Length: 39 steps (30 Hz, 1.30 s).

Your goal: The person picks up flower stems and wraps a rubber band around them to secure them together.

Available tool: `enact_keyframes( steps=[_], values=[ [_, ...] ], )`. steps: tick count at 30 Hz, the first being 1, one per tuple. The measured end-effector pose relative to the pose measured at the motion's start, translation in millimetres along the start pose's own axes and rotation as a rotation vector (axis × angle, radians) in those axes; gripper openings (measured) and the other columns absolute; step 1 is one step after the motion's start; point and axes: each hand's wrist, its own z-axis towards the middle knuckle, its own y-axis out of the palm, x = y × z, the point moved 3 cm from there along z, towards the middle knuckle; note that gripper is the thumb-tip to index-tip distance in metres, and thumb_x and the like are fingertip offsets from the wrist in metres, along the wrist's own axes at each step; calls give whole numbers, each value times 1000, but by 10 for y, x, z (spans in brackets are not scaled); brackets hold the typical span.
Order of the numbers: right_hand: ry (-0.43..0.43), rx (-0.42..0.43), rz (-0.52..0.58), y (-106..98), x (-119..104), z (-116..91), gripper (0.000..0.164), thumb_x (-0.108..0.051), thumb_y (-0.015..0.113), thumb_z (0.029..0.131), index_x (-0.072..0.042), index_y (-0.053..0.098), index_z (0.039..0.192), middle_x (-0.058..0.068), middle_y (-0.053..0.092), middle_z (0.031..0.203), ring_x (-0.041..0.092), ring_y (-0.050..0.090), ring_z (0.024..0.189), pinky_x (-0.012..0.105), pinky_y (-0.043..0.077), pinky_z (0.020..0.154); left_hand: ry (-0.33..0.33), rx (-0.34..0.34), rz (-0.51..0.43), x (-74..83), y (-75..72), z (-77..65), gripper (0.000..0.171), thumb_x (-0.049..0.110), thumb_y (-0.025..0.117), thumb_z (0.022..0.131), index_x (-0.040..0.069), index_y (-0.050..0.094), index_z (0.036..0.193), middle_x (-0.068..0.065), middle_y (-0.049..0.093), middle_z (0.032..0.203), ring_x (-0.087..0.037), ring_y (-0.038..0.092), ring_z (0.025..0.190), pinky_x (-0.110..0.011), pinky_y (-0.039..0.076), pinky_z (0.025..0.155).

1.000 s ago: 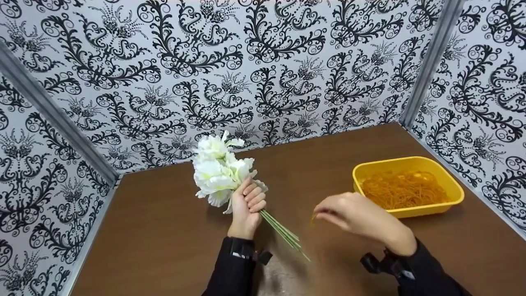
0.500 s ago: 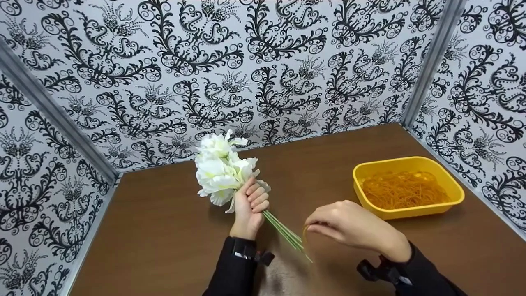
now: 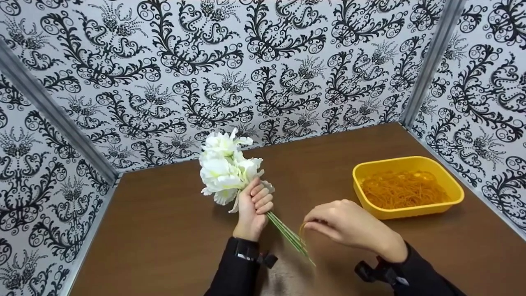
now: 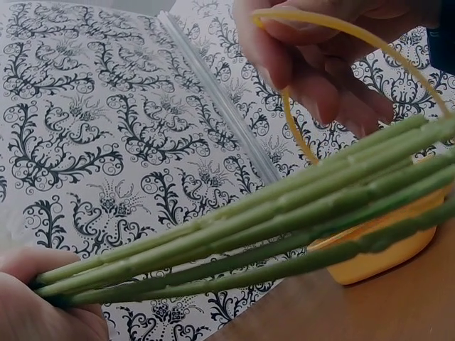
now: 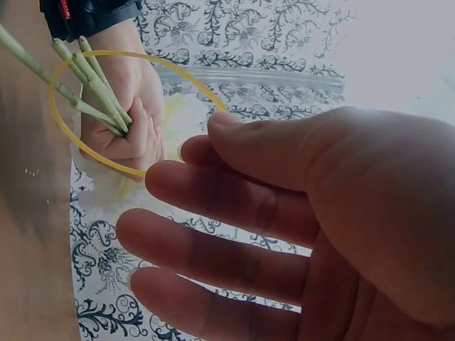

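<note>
My left hand grips a bunch of white artificial flowers just below the blooms. Their green stems stick out of the fist, slanting down toward the right in the head view. Close by the stem ends, my right hand pinches a yellow rubber band between thumb and fingertips. The band hangs as a loose loop, and in the right wrist view it frames the stems. In the left wrist view the loop passes behind and above the stem ends.
A yellow plastic tub heaped with rubber bands stands on the brown table at the right. Patterned black-and-white walls close off the back and both sides.
The right hand has moved left to the stem ends with the rubber band. The left hand and the flowers have shifted slightly to the right.
</note>
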Motion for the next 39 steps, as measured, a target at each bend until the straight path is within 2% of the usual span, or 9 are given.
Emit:
enact_keyframes(
  steps=[6,12,19,23,28,31,39],
  values=[
    [9,48,-17,46,-20,24,7,-25,68,99,-23,75,95,-17,70,88,-3,63,73,20,51,63,-4,-7,2,-42,34,-10,52,27,30,111,21,27,59,11,26,46,-1,12,42,-13,14,34],
    [26,115,-22,94,-30,52,9,-27,69,98,-22,75,92,-17,69,82,-5,56,63,16,45,56,-15,-48,4,-107,85,-23,50,27,29,111,21,23,62,11,23,48,-1,11,42,-13,14,35],
    [31,156,-3,154,-29,88,11,-29,70,97,-21,73,91,-16,67,76,-5,50,57,13,40,52,2,-40,28,-191,130,-32,52,26,35,110,20,30,59,10,30,47,-2,19,39,-13,19,34],
    [42,195,7,186,-4,105,7,-25,75,94,-20,74,90,-16,67,76,-6,53,58,14,43,53,3,-32,45,-249,144,-41,52,26,38,109,20,32,58,11,30,47,-2,24,38,-14,20,34],
    [47,268,35,229,67,117,5,-18,79,90,-20,74,90,-15,69,78,-4,59,63,16,49,56,-17,-31,54,-339,178,-69,52,26,41,108,20,33,58,11,30,47,-1,24,37,-14,20,34],
    [63,302,73,257,139,119,3,-18,77,92,-19,75,91,-14,70,79,-3,59,64,16,49,57,-27,-40,58,-382,208,-87,51,26,42,108,20,32,58,11,29,47,-1,21,38,-14,19,33],
    [165,315,100,292,375,93,3,-18,78,91,-18,76,92,-14,68,77,-1,56,60,15,47,55,-47,-104,25,-381,304,-143,51,26,37,109,20,32,58,10,30,47,-2,18,39,-14,15,34]
  ],
)
